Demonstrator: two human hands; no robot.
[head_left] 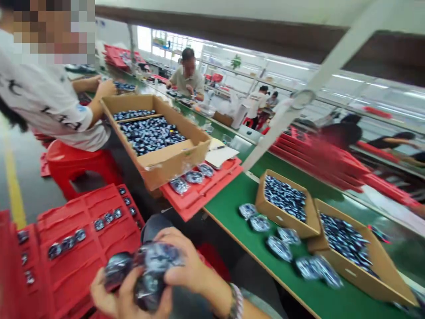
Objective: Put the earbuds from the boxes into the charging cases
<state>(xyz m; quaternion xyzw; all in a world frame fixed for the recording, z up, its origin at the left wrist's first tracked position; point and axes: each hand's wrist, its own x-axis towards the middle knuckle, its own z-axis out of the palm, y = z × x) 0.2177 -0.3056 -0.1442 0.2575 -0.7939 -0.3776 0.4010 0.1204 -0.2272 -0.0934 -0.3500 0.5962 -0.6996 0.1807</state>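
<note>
**A:** Hands?

**B:** Left hand (114,294) and right hand (187,266) both nearly closed, fingers wrapped from either side around a cluster of glossy bagged round pieces (146,274); exact kind too blurred to tell. Cluster held above a dark trouser knee (154,226), just off the near edge of the green desk (229,221). Beaded band (236,305) on right wrist.

**A:** Nearest things?

**B:** Left: red plastic tray (88,235), similar round pieces set apart in rows. Right: loose bagged pieces (279,248) lying along the desk's near edge, beside a small cardboard carton (285,206) and a larger cardboard carton (352,261), both heaped with pieces.

**A:** Farther off?

**B:** Large open carton (156,141) of pieces, overlapping a second red tray (199,190) at the desk's corner. Co-worker in white T-shirt (43,97) on red stool (79,168), one hand (106,88) at the carton's far corner. Another person (187,75) seated farther along.
</note>
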